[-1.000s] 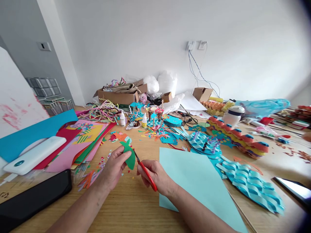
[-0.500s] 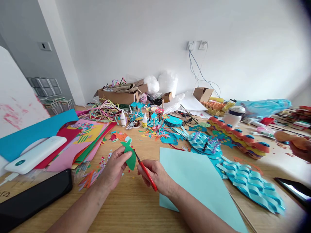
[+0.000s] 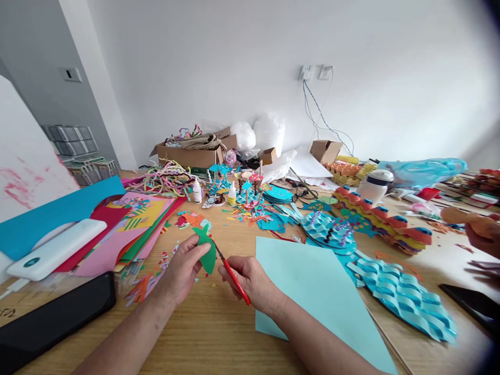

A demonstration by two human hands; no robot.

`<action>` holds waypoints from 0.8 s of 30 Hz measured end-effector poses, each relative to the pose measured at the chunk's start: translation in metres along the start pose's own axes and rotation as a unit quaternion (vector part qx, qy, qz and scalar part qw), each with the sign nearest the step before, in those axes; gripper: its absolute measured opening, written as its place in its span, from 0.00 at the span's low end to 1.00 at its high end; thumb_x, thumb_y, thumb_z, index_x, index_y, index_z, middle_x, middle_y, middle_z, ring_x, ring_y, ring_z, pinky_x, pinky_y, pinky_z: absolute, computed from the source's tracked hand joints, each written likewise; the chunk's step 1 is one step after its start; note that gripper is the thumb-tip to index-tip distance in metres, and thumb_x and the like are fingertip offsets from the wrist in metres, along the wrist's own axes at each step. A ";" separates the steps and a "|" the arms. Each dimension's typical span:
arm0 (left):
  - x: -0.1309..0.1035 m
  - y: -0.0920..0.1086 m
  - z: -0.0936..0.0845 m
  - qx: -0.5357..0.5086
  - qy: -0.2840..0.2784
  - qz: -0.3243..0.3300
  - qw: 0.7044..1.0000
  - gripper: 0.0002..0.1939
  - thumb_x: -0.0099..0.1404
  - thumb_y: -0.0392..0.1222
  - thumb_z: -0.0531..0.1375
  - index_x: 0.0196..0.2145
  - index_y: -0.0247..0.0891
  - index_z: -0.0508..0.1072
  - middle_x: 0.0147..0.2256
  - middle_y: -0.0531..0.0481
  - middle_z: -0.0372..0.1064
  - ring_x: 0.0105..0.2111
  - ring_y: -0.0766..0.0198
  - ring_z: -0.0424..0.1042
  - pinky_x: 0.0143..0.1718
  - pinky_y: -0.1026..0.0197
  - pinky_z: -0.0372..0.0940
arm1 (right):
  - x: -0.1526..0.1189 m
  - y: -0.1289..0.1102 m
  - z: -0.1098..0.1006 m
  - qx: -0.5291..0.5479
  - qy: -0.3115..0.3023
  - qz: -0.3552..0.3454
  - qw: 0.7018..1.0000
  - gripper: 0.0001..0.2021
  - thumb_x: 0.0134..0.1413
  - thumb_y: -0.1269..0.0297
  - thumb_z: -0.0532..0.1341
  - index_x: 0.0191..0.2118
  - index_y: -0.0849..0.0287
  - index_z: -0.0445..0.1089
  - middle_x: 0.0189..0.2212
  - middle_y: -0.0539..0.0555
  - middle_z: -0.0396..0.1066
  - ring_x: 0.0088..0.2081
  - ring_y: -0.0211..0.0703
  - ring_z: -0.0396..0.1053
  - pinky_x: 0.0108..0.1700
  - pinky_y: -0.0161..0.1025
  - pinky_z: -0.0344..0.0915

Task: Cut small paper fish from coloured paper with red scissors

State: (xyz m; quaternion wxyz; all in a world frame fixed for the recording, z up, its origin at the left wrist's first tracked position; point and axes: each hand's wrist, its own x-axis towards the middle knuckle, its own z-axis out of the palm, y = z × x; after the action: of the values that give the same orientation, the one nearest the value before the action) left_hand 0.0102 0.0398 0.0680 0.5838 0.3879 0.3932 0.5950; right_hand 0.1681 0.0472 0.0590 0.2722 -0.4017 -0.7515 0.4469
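Observation:
Between the thumb and fingers of my left hand (image 3: 183, 268) is a green paper fish shape (image 3: 209, 255), its forked tail pointing up. My right hand (image 3: 250, 281) is closed round red-handled scissors (image 3: 236, 281), whose blades point up and left to the paper's right edge near the tail. Whether the blades touch the paper, I cannot tell. Under my right wrist lies a pale blue sheet (image 3: 312, 286). Orange paper cut-outs (image 3: 193, 219) and small scraps (image 3: 160, 268) are scattered beyond and left of my left hand.
Coloured paper sheets (image 3: 136, 234), a white power bank (image 3: 58, 249) and a black phone (image 3: 58, 317) lie at left. Glue bottles (image 3: 232, 195) stand behind. On the right are woven blue paper pieces (image 3: 406, 297), a painted egg-carton strip (image 3: 386, 221) and another person's hand (image 3: 484, 239).
The scissors have shifted slightly up and left, with their blade tips nearer the fish's tail. My left hand still grips the green paper. At right, the other person's hand has moved a little.

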 end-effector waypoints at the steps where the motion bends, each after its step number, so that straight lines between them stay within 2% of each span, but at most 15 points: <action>1: 0.000 0.000 0.000 0.001 -0.002 -0.001 1.000 0.08 0.48 0.42 0.65 0.26 0.37 0.72 0.20 0.57 0.64 0.23 0.69 0.64 0.26 0.68 0.60 | 0.000 -0.001 0.000 0.010 -0.007 0.003 1.000 0.20 0.54 0.50 0.52 0.20 0.59 0.56 0.12 0.43 0.54 0.17 0.30 0.51 0.20 0.29 0.47; 7: -0.001 -0.001 -0.001 -0.004 -0.004 0.002 1.000 0.06 0.49 0.40 0.64 0.25 0.37 0.72 0.21 0.56 0.67 0.22 0.69 0.65 0.27 0.67 0.61 | -0.001 -0.002 -0.003 0.075 -0.051 0.011 0.996 0.23 0.55 0.45 0.49 0.25 0.61 0.63 0.14 0.45 0.59 0.16 0.31 0.56 0.19 0.28 0.53; 24: 0.000 -0.001 0.000 -0.008 -0.015 -0.004 1.000 0.07 0.49 0.41 0.65 0.25 0.37 0.72 0.20 0.57 0.66 0.22 0.70 0.64 0.25 0.68 0.60 | -0.002 -0.004 -0.001 0.108 -0.045 0.018 0.993 0.22 0.54 0.45 0.51 0.23 0.61 0.63 0.12 0.44 0.57 0.14 0.29 0.53 0.16 0.27 0.50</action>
State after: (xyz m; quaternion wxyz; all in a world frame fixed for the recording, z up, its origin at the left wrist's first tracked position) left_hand 0.0102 0.0394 0.0673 0.5949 0.3906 0.3810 0.5902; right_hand 0.1683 0.0447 0.0627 0.2714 -0.3630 -0.7029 0.5482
